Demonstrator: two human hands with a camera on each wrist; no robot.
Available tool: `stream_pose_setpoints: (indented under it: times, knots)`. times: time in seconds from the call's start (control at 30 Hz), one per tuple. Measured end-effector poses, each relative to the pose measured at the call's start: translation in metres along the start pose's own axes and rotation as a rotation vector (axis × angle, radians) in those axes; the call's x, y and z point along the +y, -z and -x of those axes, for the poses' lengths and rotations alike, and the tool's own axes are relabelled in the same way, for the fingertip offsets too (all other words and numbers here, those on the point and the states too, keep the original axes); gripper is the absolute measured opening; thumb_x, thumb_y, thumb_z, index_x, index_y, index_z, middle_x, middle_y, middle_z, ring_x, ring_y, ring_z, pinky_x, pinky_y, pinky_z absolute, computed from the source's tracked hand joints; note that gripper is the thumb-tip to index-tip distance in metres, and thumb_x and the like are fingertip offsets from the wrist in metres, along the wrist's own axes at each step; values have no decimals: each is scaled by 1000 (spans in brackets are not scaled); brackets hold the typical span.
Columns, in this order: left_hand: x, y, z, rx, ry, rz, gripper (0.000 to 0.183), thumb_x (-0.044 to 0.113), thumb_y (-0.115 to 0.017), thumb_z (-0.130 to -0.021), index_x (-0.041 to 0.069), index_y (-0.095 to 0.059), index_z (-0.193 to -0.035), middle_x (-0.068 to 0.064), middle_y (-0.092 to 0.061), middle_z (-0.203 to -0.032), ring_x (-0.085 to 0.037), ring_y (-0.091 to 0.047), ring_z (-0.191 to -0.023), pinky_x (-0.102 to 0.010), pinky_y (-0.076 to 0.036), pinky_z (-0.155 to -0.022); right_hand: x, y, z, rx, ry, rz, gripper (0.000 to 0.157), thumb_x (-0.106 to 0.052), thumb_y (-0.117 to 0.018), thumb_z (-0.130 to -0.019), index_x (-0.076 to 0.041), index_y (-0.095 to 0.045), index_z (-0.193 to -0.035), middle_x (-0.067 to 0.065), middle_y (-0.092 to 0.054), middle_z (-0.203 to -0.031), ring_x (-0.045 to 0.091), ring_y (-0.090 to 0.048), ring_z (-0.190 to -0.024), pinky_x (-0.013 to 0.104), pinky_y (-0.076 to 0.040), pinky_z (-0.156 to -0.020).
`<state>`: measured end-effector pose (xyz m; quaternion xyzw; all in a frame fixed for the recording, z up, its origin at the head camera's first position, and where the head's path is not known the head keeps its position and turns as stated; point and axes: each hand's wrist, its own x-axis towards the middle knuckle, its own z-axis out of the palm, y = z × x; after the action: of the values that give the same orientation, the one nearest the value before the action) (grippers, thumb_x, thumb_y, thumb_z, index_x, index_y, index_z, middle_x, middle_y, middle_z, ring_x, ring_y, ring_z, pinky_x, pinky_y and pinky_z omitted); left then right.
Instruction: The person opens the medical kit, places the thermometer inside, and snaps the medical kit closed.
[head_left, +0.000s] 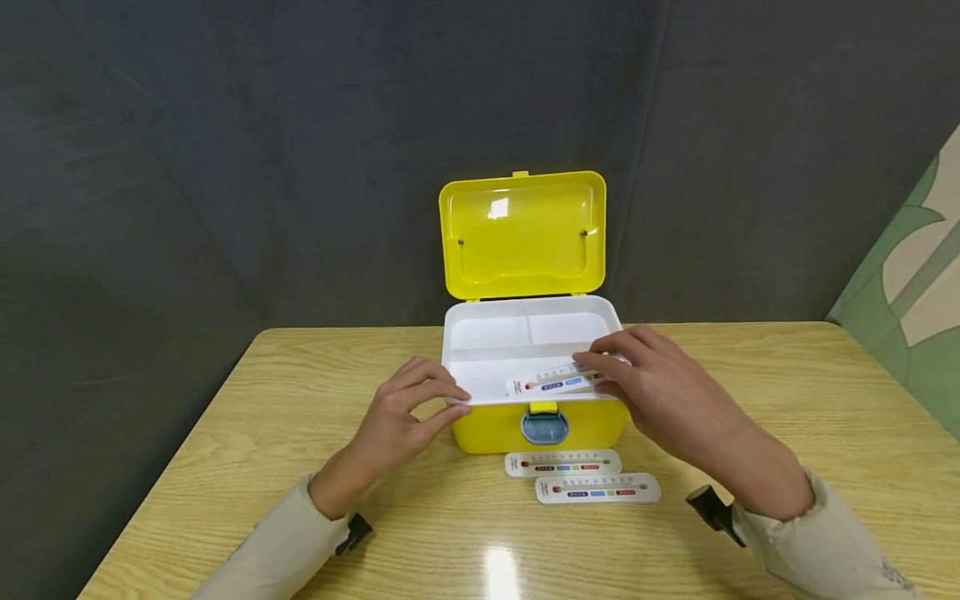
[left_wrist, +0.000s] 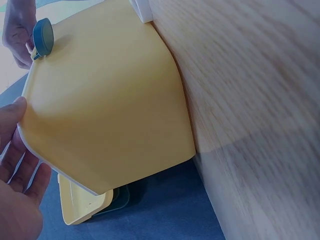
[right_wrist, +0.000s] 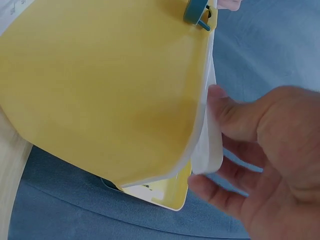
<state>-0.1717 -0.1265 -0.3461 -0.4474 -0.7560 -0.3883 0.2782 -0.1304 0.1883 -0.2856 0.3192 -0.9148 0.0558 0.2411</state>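
A yellow storage box with a white compartment tray stands with its lid raised. My right hand grips the right end of a white thermometer, which lies slantwise over the tray's front compartment. In the right wrist view the thermometer shows edge-on between thumb and fingers, just above the rim. My left hand pinches the box's front left rim, thumb outside and fingertips on top, as the left wrist view also shows with the left hand.
Two more thermometers, one close to the box front and another nearer me, lie on the wooden table. A blue-grey latch hangs on the box front. Dark cloth rises behind the table.
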Motion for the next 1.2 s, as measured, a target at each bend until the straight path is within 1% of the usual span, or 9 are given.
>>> stream_pose_setpoints:
  times: [0.43,0.67,0.77,0.9,1.0,1.1,1.2]
  knots:
    - [1,2,1,-18,22,-5,17,2,-82,-77,11,-76,-90,0,-64,-90,-13,-57,-90,-21,-51,-82,1,-2,0,-50,48,-97,39,2,-72,-87,-12,-68,-123,5,-65,-118,25,-60,-109,44,-55,-92]
    - [-3,0,0,0,-36,4,23,-3,-83,-74,11,-76,-91,-1,-64,-89,-14,-56,-87,-23,-51,-80,0,0,0,-109,20,-142,44,8,-71,-85,-10,-66,-126,6,-64,-120,26,-59,-113,45,-55,-94]
    - [-3,0,-1,1,-38,8,23,-4,-83,-74,10,-76,-91,-1,-63,-89,-14,-56,-87,-23,-51,-80,0,2,0,-120,15,-142,46,10,-70,-85,-8,-66,-126,7,-64,-121,27,-59,-114,46,-55,-95]
    - [-2,1,-1,-4,-28,6,22,-3,-82,-75,11,-76,-92,-1,-64,-90,-14,-56,-87,-23,-51,-80,0,3,1,-127,6,-131,43,7,-71,-86,-8,-66,-126,7,-64,-121,25,-59,-114,45,-55,-95]
    - [-1,1,0,-7,-26,-1,22,-2,-83,-75,11,-76,-91,-1,-64,-90,-14,-57,-87,-23,-51,-80,1,2,2,-112,11,-126,41,2,-74,-85,-9,-67,-125,5,-65,-120,23,-60,-112,43,-56,-93]
    - [-2,1,0,-6,-34,-6,23,-3,-83,-74,11,-76,-91,-1,-63,-89,-14,-56,-87,-24,-51,-79,1,2,3,-84,33,-122,42,-4,-78,-84,-11,-68,-124,4,-65,-119,22,-61,-110,43,-57,-92]
    - [-2,1,0,-11,-26,-10,23,-2,-83,-75,11,-76,-91,0,-63,-90,-14,-56,-88,-24,-51,-80,0,1,6,-62,61,-114,44,-8,-81,-82,-13,-68,-124,3,-65,-117,20,-62,-108,42,-58,-90]
